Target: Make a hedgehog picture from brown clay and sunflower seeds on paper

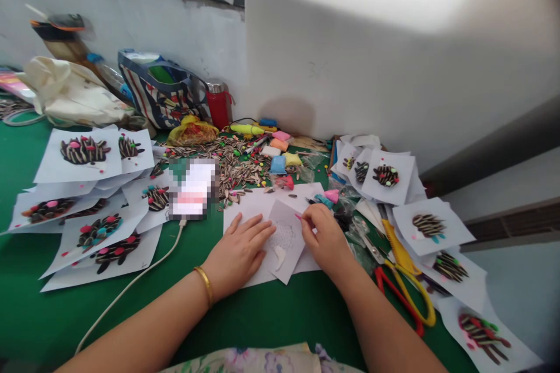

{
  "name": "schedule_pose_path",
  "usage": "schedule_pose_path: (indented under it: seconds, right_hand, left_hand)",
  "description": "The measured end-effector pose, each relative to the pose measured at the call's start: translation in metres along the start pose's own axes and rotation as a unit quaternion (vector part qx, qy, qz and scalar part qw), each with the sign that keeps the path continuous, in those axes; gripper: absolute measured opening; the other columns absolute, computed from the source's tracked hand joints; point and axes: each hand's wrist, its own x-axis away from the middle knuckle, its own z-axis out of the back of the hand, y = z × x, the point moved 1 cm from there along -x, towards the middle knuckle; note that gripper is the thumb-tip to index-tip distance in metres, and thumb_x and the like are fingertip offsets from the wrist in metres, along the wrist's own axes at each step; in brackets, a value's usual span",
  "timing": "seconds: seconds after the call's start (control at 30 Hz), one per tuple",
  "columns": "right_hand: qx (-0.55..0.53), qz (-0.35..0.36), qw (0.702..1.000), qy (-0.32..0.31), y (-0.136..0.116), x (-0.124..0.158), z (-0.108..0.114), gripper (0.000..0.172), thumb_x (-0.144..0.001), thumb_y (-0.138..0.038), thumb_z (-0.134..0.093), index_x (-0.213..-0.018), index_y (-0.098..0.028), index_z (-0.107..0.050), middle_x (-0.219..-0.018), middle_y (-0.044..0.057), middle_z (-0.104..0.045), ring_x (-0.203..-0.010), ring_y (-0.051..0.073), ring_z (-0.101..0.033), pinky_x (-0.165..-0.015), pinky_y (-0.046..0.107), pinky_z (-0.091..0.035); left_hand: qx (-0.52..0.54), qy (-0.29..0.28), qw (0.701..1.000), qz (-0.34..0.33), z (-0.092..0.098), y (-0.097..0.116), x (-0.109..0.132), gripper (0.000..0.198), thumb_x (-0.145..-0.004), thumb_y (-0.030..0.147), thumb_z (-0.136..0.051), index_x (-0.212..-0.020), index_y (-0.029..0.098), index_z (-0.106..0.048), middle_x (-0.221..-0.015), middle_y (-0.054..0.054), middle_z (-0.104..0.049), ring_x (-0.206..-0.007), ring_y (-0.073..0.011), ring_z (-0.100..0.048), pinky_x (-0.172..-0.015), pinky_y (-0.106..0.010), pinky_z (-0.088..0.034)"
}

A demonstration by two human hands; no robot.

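A small white card [287, 271] with a faint outline drawing lies tilted on larger white paper [238, 201] in the middle of the green table. My left hand [238, 253] rests flat on the papers, fingers spread, its fingertips at the card's left edge. Over the card's right edge, my right hand [324, 236] pinches a tiny piece of pink clay [298, 217] between thumb and forefinger. Beyond the papers are loose sunflower seeds [240, 172] and soft clay blocks, among them a blue one [278, 165] and a yellow one [293, 159].
Cards with seed pictures lie at left [79, 172] and right [394, 180]. A phone [192, 189] with a white cable [144, 271] is left of the papers. Scissors [411, 285] lie by my right forearm. A red flask [219, 106] and bags stand behind.
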Motion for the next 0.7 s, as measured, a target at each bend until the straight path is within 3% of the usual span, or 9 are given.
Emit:
schedule_pose_path:
  seconds: [0.23, 0.5, 0.6, 0.7]
  right_hand:
    - [-0.060, 0.040, 0.997, 0.041, -0.010, 0.001, 0.006, 0.010, -0.095, -0.018, -0.046, -0.092, -0.022, -0.055, -0.096, 0.007, -0.058, -0.097, 0.019, -0.057, -0.091, 0.037, -0.047]
    - [-0.064, 0.037, 0.995, 0.060, -0.012, 0.007, 0.005, 0.011, -0.095, -0.021, -0.046, -0.098, -0.023, -0.056, -0.114, 0.010, -0.065, -0.112, 0.022, -0.059, -0.098, 0.041, -0.046]
    - [-0.052, -0.010, 0.998, 0.043, -0.011, 0.008, 0.006, 0.012, -0.096, -0.023, -0.044, -0.096, -0.022, -0.056, -0.100, 0.007, -0.069, -0.095, 0.019, -0.064, -0.087, 0.033, -0.049]
    - [-0.023, -0.052, 0.998, -0.021, -0.014, 0.008, 0.006, 0.016, -0.097, -0.025, -0.043, -0.089, -0.022, -0.056, -0.077, 0.001, -0.063, -0.071, 0.016, -0.059, -0.069, 0.027, -0.045]
  left_hand:
    - [0.014, -0.021, 1.000, 0.011, 0.007, -0.001, 0.001, 0.064, -0.085, 0.016, -0.053, -0.147, 0.024, -0.039, -0.146, -0.008, -0.052, -0.142, -0.0271, -0.037, -0.121, -0.058, -0.017]
    - [-0.039, 0.033, 0.996, 0.070, -0.001, -0.006, 0.001, 0.059, -0.091, 0.034, -0.056, -0.145, 0.020, -0.039, -0.141, -0.013, -0.057, -0.142, -0.0309, -0.038, -0.120, -0.061, -0.010]
    - [-0.057, 0.063, 0.990, 0.113, -0.002, -0.006, 0.000, 0.056, -0.091, 0.037, -0.057, -0.143, 0.021, -0.043, -0.135, -0.012, -0.061, -0.139, -0.0338, -0.042, -0.118, -0.063, -0.011]
    - [-0.064, 0.071, 0.987, 0.130, -0.002, -0.004, -0.001, 0.056, -0.090, 0.038, -0.058, -0.142, 0.022, -0.045, -0.135, -0.011, -0.062, -0.136, -0.0352, -0.044, -0.117, -0.065, -0.012]
